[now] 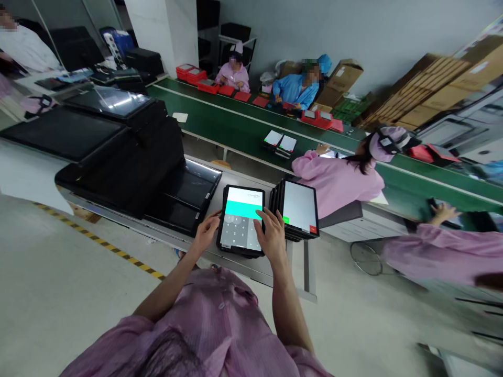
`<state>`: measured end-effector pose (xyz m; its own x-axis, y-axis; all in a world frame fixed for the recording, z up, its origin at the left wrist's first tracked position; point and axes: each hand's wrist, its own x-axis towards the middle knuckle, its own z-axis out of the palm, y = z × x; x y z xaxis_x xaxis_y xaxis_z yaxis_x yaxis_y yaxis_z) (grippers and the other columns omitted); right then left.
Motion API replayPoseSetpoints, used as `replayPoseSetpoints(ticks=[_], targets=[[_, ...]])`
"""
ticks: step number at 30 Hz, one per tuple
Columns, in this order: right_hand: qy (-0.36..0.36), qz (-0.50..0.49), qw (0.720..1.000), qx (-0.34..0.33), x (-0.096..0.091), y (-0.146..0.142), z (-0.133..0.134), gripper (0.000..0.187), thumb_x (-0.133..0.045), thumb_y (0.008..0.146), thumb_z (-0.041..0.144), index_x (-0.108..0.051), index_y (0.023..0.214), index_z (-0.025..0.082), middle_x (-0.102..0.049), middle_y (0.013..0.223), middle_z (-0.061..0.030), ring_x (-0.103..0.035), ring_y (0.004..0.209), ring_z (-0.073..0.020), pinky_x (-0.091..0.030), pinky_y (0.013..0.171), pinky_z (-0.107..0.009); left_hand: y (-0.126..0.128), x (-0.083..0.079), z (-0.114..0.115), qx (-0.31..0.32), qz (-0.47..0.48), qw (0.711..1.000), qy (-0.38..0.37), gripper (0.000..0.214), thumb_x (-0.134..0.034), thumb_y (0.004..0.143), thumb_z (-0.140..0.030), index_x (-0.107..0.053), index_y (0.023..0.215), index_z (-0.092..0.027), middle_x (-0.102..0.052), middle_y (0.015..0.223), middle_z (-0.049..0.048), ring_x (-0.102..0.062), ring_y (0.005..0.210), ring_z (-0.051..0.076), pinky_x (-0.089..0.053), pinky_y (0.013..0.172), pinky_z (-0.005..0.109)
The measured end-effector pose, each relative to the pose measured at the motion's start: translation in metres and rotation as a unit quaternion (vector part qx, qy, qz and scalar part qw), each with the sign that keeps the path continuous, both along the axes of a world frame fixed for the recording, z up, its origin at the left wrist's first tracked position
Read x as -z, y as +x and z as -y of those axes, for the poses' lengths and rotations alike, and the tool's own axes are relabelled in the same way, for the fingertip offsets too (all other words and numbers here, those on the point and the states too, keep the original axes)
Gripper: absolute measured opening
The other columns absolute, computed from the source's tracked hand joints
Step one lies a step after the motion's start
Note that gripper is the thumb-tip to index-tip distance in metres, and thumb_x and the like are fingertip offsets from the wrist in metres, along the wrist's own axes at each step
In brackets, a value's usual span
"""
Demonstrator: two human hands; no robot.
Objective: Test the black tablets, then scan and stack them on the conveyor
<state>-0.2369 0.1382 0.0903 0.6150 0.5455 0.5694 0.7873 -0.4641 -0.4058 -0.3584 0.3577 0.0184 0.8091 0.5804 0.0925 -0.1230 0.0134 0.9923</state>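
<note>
Across a silver metal workbench point(251, 268), seen from afar through the head camera I run, two bare hands flank a black-framed rectangular tablet point(240, 220) lit with a grey keypad and a turquoise band. It lies face up on top of a dark stack, directly before the wearer's pink shirt point(212, 314). The left hand point(206, 233) sits at the tablet's left edge, fingers loosely curled; I cannot tell whether they grip it. The right hand point(271, 230) is over the right edge, fingers spread apart, the index finger extended above the screen; whether it touches the glass, I cannot tell. Just beside that hand stands a pile of black-framed tablets point(301, 207), the top one showing a pale screen with green and red corner patches. On the other side lie glossy black rectangular panels point(192, 183). Beyond the bench, a co-worker in pink point(341, 180) sits by a long green conveyor belt point(231, 128), where bright red trays point(190, 73) line the far side.
</note>
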Motion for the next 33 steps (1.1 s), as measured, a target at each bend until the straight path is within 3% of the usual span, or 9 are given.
replayPoseSetpoints(ticks=[6, 13, 21, 33], targets=[[0.017, -0.023, 0.999, -0.025, 0.000, 0.000, -0.006, 0.034, -0.054, 0.117, 0.042, -0.073, 0.140, 0.026, -0.082, 0.137, -0.0097, -0.064, 0.151, -0.0329, -0.039, 0.134, -0.069, -0.005, 0.010, 0.004, -0.010, 0.010, 1.000, 0.009, 0.058, -0.072, 0.096, -0.072, -0.089, 0.116, -0.020, -0.077, 0.148, 0.0158, -0.072, 0.138, 0.034, -0.061, 0.110, 0.042], [0.111, -0.086, 0.990, 0.019, -0.003, -0.001, -0.008, 0.035, -0.051, 0.117, 0.042, -0.074, 0.139, 0.027, -0.079, 0.142, -0.0104, -0.061, 0.153, -0.0312, -0.048, 0.129, -0.062, -0.002, 0.011, 0.003, -0.020, 0.011, 1.000, 0.018, 0.052, -0.072, 0.098, -0.069, -0.088, 0.105, -0.020, -0.078, 0.144, 0.0153, -0.075, 0.129, 0.031, -0.062, 0.102, 0.038], [0.093, -0.086, 0.992, 0.001, -0.010, 0.007, -0.020, 0.036, -0.049, 0.118, 0.044, -0.078, 0.132, 0.028, -0.081, 0.139, -0.0097, -0.063, 0.151, -0.0306, -0.046, 0.131, -0.061, 0.000, 0.011, 0.003, -0.019, -0.001, 1.000, 0.004, 0.056, -0.075, 0.093, -0.074, -0.086, 0.103, -0.020, -0.077, 0.145, 0.0164, -0.076, 0.123, 0.031, -0.063, 0.090, 0.036], [0.085, -0.062, 0.994, -0.025, -0.015, 0.022, -0.024, 0.035, -0.048, 0.118, 0.040, -0.078, 0.130, 0.026, -0.083, 0.133, -0.0094, -0.065, 0.149, -0.0293, -0.046, 0.132, -0.061, 0.003, 0.016, 0.012, -0.032, 0.003, 0.999, -0.015, 0.054, -0.073, 0.096, -0.073, -0.082, 0.106, -0.021, -0.078, 0.144, 0.0143, -0.075, 0.124, 0.029, -0.061, 0.100, 0.037]])
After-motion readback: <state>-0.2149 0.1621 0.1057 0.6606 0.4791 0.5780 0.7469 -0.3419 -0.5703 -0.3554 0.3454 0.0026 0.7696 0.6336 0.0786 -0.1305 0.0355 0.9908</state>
